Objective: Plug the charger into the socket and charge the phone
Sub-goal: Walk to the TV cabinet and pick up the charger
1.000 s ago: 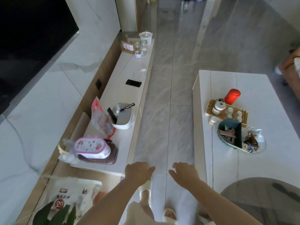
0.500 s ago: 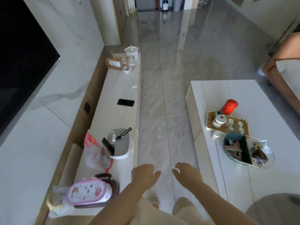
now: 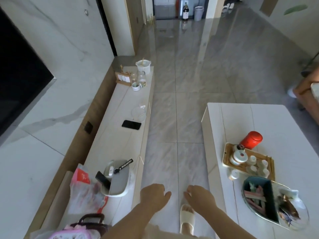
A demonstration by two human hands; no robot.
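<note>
Head view shows the left hand (image 3: 152,195) and right hand (image 3: 200,196) empty and loosely curled above the floor, well short of the phone (image 3: 131,125) lying on the low cabinet (image 3: 120,145) near the wall socket (image 3: 88,127) (charger apparently the white coil (image 3: 139,112) beside it), so a hurried reach risks snagging the cable or knocking the phone off the edge.

Black phone (image 3: 131,125) on white cabinet (image 3: 120,135), grey veined floor (image 3: 181,83), red canister (image 3: 251,140).
</note>
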